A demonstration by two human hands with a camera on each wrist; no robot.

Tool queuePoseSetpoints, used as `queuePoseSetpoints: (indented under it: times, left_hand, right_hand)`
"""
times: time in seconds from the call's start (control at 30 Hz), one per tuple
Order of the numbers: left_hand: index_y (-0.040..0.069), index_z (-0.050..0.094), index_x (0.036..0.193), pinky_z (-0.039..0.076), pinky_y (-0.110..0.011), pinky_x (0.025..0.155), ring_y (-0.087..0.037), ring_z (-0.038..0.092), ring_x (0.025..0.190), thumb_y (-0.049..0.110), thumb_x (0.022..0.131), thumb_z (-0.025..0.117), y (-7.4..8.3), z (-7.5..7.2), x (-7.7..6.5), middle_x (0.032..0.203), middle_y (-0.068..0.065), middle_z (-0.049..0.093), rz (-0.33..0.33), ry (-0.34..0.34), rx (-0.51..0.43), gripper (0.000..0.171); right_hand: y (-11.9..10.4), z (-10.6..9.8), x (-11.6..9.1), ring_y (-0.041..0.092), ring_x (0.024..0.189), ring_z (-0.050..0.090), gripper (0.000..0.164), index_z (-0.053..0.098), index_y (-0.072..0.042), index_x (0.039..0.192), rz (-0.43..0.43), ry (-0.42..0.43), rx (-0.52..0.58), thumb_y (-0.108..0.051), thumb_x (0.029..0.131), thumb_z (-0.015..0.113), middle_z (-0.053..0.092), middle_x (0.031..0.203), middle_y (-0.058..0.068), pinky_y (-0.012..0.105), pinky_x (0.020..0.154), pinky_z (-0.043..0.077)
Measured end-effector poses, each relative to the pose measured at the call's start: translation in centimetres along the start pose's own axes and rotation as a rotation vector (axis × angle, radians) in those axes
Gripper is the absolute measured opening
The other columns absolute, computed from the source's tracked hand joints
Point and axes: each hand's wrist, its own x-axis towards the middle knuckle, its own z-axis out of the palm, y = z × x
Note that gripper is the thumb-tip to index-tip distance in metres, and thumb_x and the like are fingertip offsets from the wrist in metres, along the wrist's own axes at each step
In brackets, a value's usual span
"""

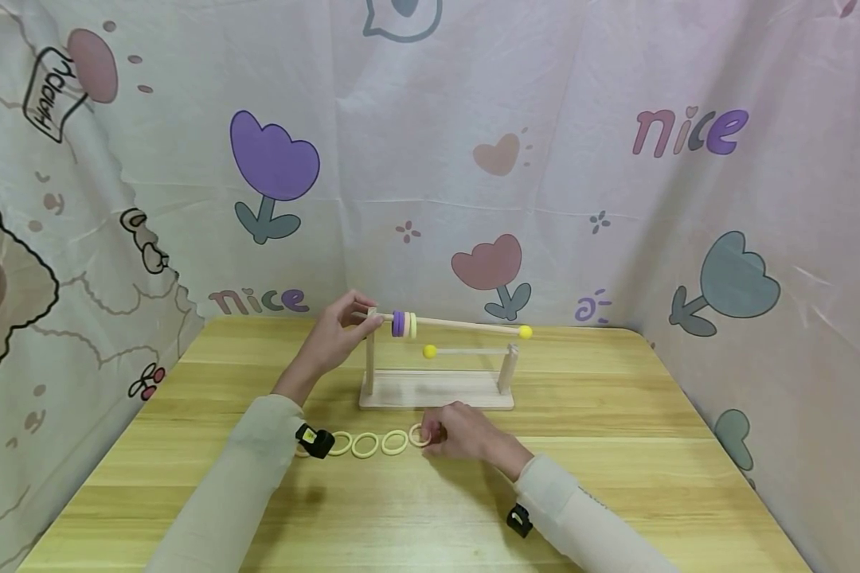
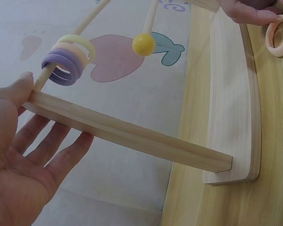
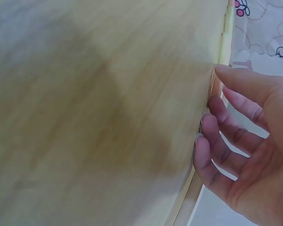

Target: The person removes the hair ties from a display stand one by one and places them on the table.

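My left hand grips the top of the left post of a wooden stand, thumb on one side and fingers on the other. From that post a rod runs right to a yellow ball end. Purple rings, a peach one and a pale yellow ring hang on it near my thumb. Low over the table, my right hand pinches a peach ring between thumb and fingers. That ring's contact with the tabletop cannot be told.
Several pale yellow rings lie in a row left of my right hand, partly behind the left wrist camera. A second, lower rod with a yellow ball extends from the right post. A printed cloth hangs behind the table.
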Motion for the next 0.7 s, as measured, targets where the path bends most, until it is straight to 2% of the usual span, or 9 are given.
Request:
queuePoseSetpoints:
  times: [0.1, 0.23, 0.47, 0.7]
  left_hand:
    - [0.014, 0.059, 0.125, 0.057, -0.051, 0.099, -0.037, 0.064, 0.123, 0.037, 0.101, 0.067, -0.02, 0.0, 0.0, 0.132, -0.015, 0.066, -0.002, -0.001, 0.0, 0.034]
    - [0.013, 0.059, 0.125, 0.057, -0.053, 0.1, -0.038, 0.064, 0.124, 0.036, 0.1, 0.068, -0.02, -0.01, 0.03, 0.133, -0.016, 0.066, -0.001, -0.006, -0.006, 0.035]
    - [0.012, 0.059, 0.126, 0.056, -0.055, 0.101, -0.039, 0.063, 0.125, 0.034, 0.101, 0.068, 0.21, 0.03, -0.08, 0.133, -0.017, 0.065, -0.005, -0.009, -0.02, 0.035]
    - [0.008, 0.057, 0.129, 0.056, -0.054, 0.101, -0.038, 0.063, 0.125, 0.035, 0.101, 0.068, 0.25, 0.0, -0.08, 0.133, -0.016, 0.065, -0.015, -0.013, -0.024, 0.041]
  right_hand:
    - [0.06, 0.08, 0.0, -0.003, 0.065, 0.048, 0.012, 0.069, -0.021, 0.086, 0.008, 0.003, 0.006, -0.023, 0.092, 0.079, 0.061, 0.073, -0.014, 0.016, 0.059, 0.041]
    - [0.13, 0.27, 0.01, -0.002, 0.058, 0.044, 0.02, 0.068, -0.023, 0.078, 0.038, 0.007, 0.009, -0.028, 0.096, 0.074, 0.056, 0.066, -0.015, 0.016, 0.054, 0.036]
    - [0.16, 0.41, 0.03, -0.003, 0.064, 0.048, 0.012, 0.072, -0.021, 0.081, 0.043, 0.029, -0.023, -0.025, 0.089, 0.081, 0.063, 0.072, -0.015, 0.016, 0.059, 0.042]
    - [0.21, 0.43, 0.11, -0.003, 0.067, 0.05, 0.014, 0.07, -0.023, 0.082, 0.05, 0.024, -0.024, -0.024, 0.086, 0.083, 0.064, 0.074, -0.015, 0.017, 0.061, 0.043]
